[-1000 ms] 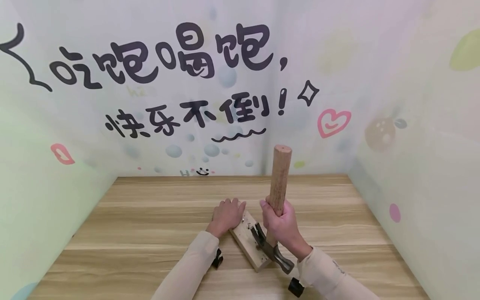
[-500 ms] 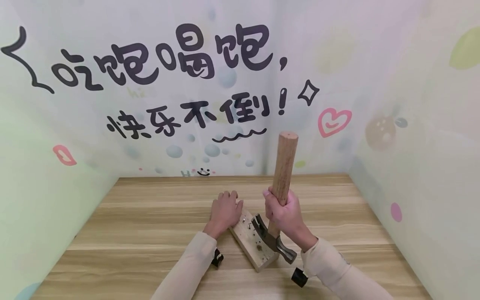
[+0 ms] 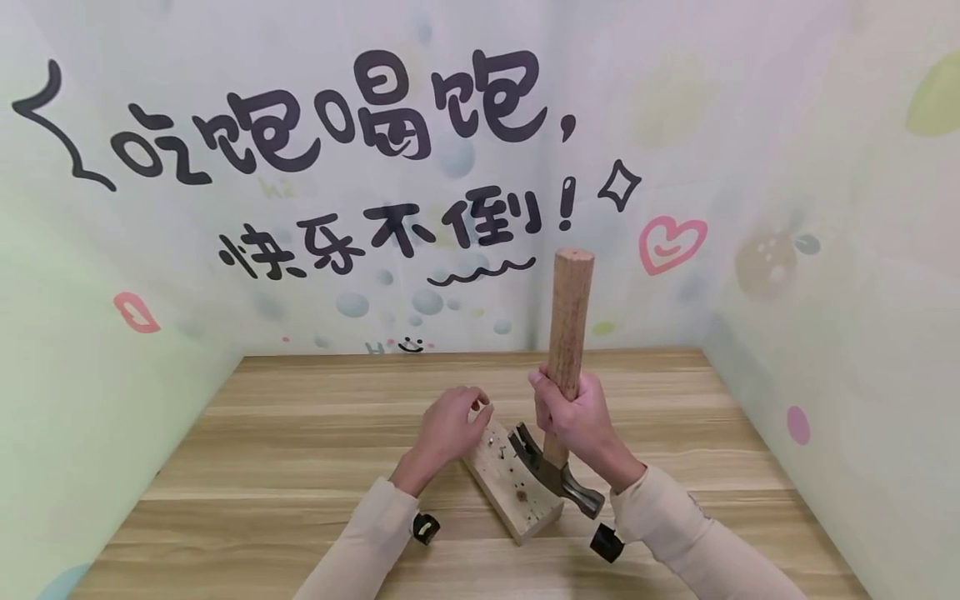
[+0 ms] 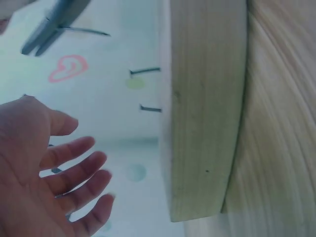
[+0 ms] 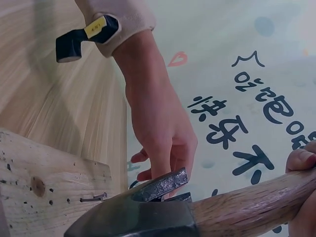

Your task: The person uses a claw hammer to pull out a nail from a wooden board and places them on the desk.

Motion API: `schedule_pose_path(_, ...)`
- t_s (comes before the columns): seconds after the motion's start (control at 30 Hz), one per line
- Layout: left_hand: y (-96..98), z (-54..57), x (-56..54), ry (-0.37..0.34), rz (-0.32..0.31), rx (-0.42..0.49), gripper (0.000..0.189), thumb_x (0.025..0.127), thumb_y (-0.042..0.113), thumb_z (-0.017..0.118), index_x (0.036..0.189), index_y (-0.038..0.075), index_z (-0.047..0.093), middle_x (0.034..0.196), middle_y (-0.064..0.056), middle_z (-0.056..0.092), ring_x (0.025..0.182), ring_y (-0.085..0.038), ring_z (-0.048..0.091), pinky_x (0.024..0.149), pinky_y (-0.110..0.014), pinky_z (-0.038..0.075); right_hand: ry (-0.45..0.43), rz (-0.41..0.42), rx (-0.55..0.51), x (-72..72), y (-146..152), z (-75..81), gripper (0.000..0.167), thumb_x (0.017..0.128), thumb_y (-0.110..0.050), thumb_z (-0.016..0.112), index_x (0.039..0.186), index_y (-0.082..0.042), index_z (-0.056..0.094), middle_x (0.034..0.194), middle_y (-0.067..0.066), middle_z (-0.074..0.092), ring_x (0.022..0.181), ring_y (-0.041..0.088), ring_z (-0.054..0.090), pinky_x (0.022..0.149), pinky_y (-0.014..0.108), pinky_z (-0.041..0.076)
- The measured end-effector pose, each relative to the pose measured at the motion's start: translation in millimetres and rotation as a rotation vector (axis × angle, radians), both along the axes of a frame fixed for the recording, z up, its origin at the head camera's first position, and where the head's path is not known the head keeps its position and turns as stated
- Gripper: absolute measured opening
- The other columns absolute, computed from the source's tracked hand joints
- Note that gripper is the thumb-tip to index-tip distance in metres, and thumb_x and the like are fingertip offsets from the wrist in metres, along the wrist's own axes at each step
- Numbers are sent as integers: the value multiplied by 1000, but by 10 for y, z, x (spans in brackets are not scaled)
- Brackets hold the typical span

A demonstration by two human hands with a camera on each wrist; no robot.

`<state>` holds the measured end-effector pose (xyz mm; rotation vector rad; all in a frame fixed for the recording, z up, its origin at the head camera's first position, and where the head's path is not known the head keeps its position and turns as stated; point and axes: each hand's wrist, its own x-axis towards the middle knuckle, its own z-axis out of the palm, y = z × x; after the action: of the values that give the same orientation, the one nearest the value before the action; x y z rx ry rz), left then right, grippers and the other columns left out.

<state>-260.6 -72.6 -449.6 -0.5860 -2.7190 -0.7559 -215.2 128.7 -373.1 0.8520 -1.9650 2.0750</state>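
Note:
My right hand (image 3: pixel 581 421) grips the wooden handle of a claw hammer (image 3: pixel 570 325), held head down with the handle's end up. The claw hangs over the right side of a wooden board (image 3: pixel 506 487) lying on the table. In the left wrist view, a nail (image 4: pixel 86 31) sticks out by the claw; whether it is wedged there I cannot tell. Two bent nails (image 4: pixel 145 71) stand in the board below it. My left hand (image 3: pixel 447 427) hovers over the board's far end, fingers loosely curved, holding nothing and apart from the board in the left wrist view (image 4: pixel 29 168).
The wood-grain table (image 3: pixel 300 433) spreads around the board, with printed walls (image 3: pixel 360 317) at the back and sides. Black camera mounts (image 3: pixel 607 542) hang at both sleeves. Several dark holes and a knot (image 5: pixel 37 186) mark the board's top.
My left hand has lifted off the board's far end, its fingers going from flat to curved. My right hand has raised the hammer a little and shifted it right.

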Motion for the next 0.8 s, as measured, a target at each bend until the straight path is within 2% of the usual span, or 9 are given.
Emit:
schedule_pose_path(0.2, 10, 60, 156, -9, -99, -4, 15, 97, 25, 62, 102, 13, 70, 91, 0, 68, 83, -15, 63, 69, -30, 51, 0, 4, 14, -11, 7, 52, 28, 103, -11, 51, 77, -1, 45, 51, 2, 42, 41, 12, 40, 36, 28, 33)
schedule_pose_path(0.4, 44, 105, 282, -40, -189, 2, 19, 98, 23, 61, 107, 10, 70, 95, 0, 71, 86, -14, 66, 73, -29, 53, -6, 4, 8, -9, 12, 87, 26, 102, -12, 52, 80, -2, 46, 53, 3, 42, 42, 12, 40, 36, 27, 33)
schedule_pose_path(0.57, 72, 88, 352, -46, -250, 57, 16, 97, 20, 61, 108, 12, 69, 94, 2, 71, 85, -9, 66, 74, -27, 53, 5, 5, 10, -15, 19, 97, 27, 102, -11, 52, 78, -1, 45, 51, 3, 40, 41, 12, 38, 36, 28, 32)
schedule_pose_path(0.8, 117, 49, 396, -74, -369, 129, 10, 95, 14, 64, 103, 12, 69, 90, 2, 70, 84, -9, 63, 77, -33, 55, 15, 19, 0, -10, 10, 107, 24, 102, -11, 52, 81, -1, 47, 51, 5, 40, 40, 12, 38, 36, 29, 31)
